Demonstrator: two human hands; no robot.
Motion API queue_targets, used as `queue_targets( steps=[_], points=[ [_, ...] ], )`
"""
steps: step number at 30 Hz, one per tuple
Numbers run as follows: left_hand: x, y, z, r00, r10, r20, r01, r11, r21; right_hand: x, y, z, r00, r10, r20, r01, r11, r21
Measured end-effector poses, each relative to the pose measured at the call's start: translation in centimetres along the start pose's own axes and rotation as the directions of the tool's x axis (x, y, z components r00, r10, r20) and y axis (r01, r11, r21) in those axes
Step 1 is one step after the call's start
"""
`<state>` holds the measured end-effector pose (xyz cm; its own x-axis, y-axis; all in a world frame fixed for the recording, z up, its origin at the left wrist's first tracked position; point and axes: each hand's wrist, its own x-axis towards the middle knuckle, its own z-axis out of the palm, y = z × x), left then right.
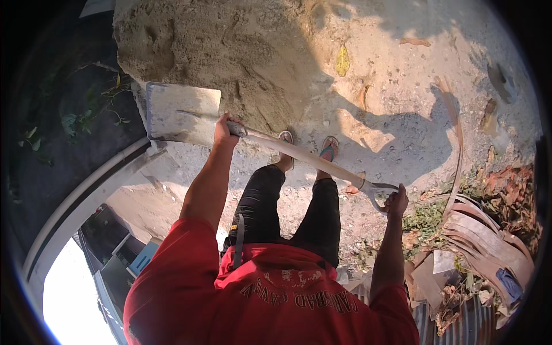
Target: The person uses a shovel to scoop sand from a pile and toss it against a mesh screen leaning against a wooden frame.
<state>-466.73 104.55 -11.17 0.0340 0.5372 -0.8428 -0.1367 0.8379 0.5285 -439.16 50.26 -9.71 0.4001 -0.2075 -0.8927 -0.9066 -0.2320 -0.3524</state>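
Across my body I hold a shovel [305,155] with a pale wooden shaft and a broad, flat metal blade. My left hand [224,127] is closed round the shaft right where it joins the blade. At the other end, my right hand [395,202] grips the D-shaped handle. The blade points left and looks bare apart from a whitish, dusty coating. Beyond it, at the upper left, lies a bank of brown sand [230,52] with dents in its surface.
Dusty ground surrounds my sandalled feet [329,148]. A yellow leaf [343,61] lies ahead. Dry leaves, bent brown sheets [480,236] and corrugated metal [466,325] pile up at the lower right. On the left, a pale curved rail [86,192] edges a dark area with green plants.
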Motion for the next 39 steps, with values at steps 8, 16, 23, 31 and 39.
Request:
queue_targets(
  steps=[8,16,23,31,39],
  points=[
    [5.3,-43.3,6.6,0.816,-0.566,0.116,0.574,0.817,-0.053,3.5,4.2,-28.6,0.827,-0.235,-0.51,0.153,0.968,-0.199],
    [3.3,-66.8,12.1,0.456,-0.882,0.12,0.885,0.434,-0.171,0.1,-0.6,-38.9,0.425,-0.529,-0.735,0.023,0.818,-0.575],
    [13.8,-60.4,11.8,0.599,-0.774,0.206,0.79,0.529,-0.31,11.9,-6.1,-37.0,0.596,-0.517,-0.615,-0.087,0.719,-0.689],
    [30.0,-45.0,3.4,0.806,-0.557,0.199,0.591,0.77,-0.239,22.6,-1.2,-19.6,0.803,-0.473,-0.362,0.137,0.738,-0.661],
    [35.9,-35.8,-1.3,0.87,-0.46,0.176,0.492,0.808,-0.323,13.5,7.8,2.9,0.744,-0.451,-0.493,0.359,0.892,-0.274]
  ],
)
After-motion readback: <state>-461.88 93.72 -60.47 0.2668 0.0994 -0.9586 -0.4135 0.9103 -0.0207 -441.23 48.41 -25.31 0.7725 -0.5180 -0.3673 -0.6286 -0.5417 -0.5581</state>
